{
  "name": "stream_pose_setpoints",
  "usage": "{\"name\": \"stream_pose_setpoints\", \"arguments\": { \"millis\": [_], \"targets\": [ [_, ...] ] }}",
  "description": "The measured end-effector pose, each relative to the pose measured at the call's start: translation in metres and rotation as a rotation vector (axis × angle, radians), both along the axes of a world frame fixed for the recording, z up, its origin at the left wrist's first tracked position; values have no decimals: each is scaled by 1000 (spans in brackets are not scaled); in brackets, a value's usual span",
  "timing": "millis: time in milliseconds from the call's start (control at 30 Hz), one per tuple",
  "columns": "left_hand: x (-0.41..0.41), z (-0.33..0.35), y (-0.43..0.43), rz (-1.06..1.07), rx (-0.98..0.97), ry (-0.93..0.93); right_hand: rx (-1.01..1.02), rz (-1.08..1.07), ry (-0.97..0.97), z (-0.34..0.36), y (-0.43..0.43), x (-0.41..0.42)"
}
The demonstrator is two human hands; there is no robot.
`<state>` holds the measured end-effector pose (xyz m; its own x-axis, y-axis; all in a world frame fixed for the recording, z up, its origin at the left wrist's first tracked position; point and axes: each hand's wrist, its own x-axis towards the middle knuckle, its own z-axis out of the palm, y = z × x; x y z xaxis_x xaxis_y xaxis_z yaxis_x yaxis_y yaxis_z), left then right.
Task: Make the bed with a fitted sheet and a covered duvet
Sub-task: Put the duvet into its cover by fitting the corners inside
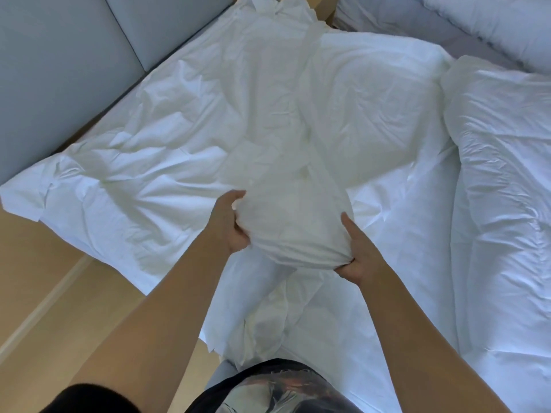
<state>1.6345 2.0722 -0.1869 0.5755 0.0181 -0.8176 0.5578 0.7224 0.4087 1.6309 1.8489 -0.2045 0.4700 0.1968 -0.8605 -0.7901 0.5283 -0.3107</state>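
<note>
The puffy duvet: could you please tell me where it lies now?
In the head view, the duvet lies bunched along the right side of the bed, to the right of the white fabric gripped by the left hand and right hand.

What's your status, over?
Left hand and right hand grip bunched sheet at near end. Duvet heaped on the right, may hinder spreading.

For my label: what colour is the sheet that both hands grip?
The sheet is plain white, seen in the head view.
</note>
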Motion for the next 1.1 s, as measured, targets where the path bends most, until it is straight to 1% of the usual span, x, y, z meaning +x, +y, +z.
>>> {"name": "stream_pose_setpoints", "arguments": {
  "millis": [33,67,100,133,167,200,233,267,300,333,367,400,433,467,500,567,600,633,667,700,733,767,800,833,867,900,933,967,1000,1033,1067,1100],
  "targets": [
    [-1,7,-3,-239,84,17,-65,135,-4,4,2,0],
    [-3,8,-5,-539,252,52,-117,264,-4,6,6,0],
    [-6,4,-9,-858,503,81,-162,349,-8,7,11,0],
    [-8,-4,-14,-1127,798,84,-178,367,-24,8,15,1],
    [-10,-10,-17,-1289,1075,63,-156,307,-59,8,17,2],
    [-10,-18,-16,-1310,1275,53,-72,170,-97,6,17,4],
    [-10,-22,-13,-1206,1293,61,63,4,-126,2,14,6],
    [-8,-26,-7,-965,1142,61,199,-154,-128,0,11,6],
    [-6,-29,-3,-638,890,64,268,-270,-121,-5,7,7],
    [-5,-28,0,-310,615,67,284,-343,-123,-9,4,5],
    [-6,-25,0,-28,389,64,282,-382,-146,-13,2,2],
    [-8,-25,-1,159,232,49,277,-388,-157,-14,2,0],
    [-10,-21,-2,224,148,35,287,-346,-156,-11,4,-2],
    [-10,-15,-4,173,103,19,283,-253,-146,-8,7,-4],
    [-11,-7,-5,37,68,-8,249,-100,-121,-5,11,-5],
    [-10,8,-11,-329,43,-13,134,239,-45,-1,21,-8],
    [-11,12,-17,-534,78,-2,71,340,5,0,27,-10],
    [-11,13,-23,-748,207,13,30,389,49,-1,31,-11],
    [-9,11,-28,-908,430,34,16,368,68,-3,35,-13],
    [-7,6,-31,-979,677,40,37,276,62,-6,36,-13],
    [-4,1,-32,-996,901,26,86,148,24,-9,35,-13],
    [-2,-5,-29,-970,1049,3,119,23,-22,-11,32,-13],
    [0,-10,-25,-889,1106,-3,137,-89,-64,-14,27,-12],
    [2,-16,-16,-760,1072,16,168,-192,-83,-16,23,-12],
    [4,-21,-8,-582,951,65,239,-292,-93,-19,18,-12],
    [5,-25,-1,-354,754,111,301,-350,-113,-20,14,-14],
    [4,-26,2,-126,509,133,333,-344,-140,-19,11,-15],
    [1,-25,2,65,278,100,336,-279,-169,-17,9,-16],
    [-1,-21,-1,173,101,40,342,-185,-183,-11,7,-16],
    [-2,-18,-5,182,7,-30,362,-94,-176,-7,7,-16],
    [-3,-14,-9,111,-41,-82,367,-15,-147,-2,7,-15],
    [-3,-10,-14,-42,-31,-78,356,55,-111,3,8,-14]
  ]
}}
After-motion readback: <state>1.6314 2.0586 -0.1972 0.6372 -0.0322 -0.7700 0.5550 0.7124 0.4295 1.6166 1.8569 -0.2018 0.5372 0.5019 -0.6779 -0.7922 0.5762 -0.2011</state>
